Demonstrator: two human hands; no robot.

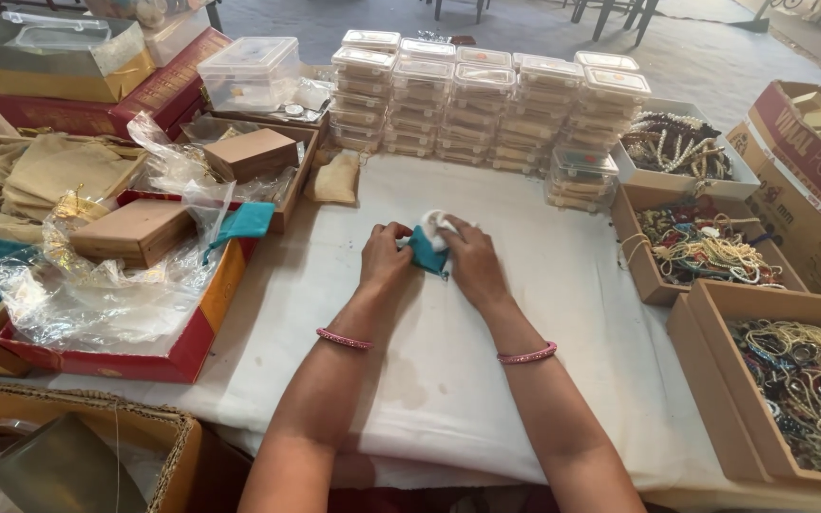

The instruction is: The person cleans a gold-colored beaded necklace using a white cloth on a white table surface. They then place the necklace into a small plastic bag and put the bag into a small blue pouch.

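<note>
My left hand (384, 256) and my right hand (472, 261) meet over a white cloth (525, 313) covering the table. Together they grip a small teal fabric pouch (426, 252). A white item (434, 226) pokes out of the pouch's top, under my right thumb. Each wrist wears a pink bangle. Both hands' fingers are curled around the pouch, which hides most of the white item.
Stacks of clear plastic boxes (472, 104) line the far side. Cardboard trays of beaded jewellery (705, 242) sit at the right. At the left, a red tray (125, 356) holds crinkled plastic wrap, tan boxes (135, 231) and a teal pouch (239, 223). A beige pouch (336, 180) lies near the stacks.
</note>
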